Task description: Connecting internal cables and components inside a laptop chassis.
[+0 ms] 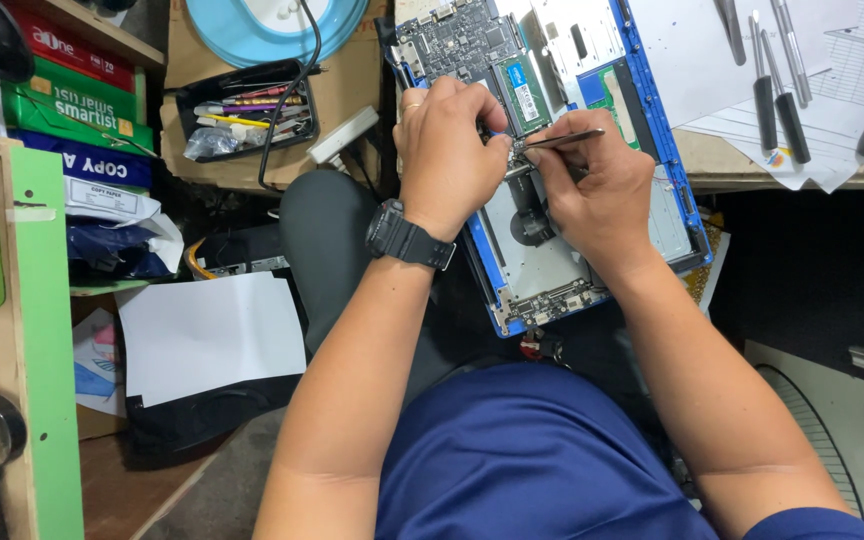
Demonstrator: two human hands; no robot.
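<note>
Left hand [447,150]: at upper centre of the frame, fingers curled down onto the opened laptop; a black wristwatch [407,240] sits on its wrist; whether it grips anything I cannot tell.
Right hand [592,185]: just right of the left, closed around metal tweezers [562,139], whose tip points left to a spot between the two hands.
Opened laptop [572,180]: blue-framed, back cover off, lying tilted from top centre down to mid frame, partly over the person's lap; green memory module [524,95] and circuit board exposed.
Surface [742,160]: upper right, carrying white paper and several hand tools [777,75].
Upper left: black tray of pens [247,110].
</note>
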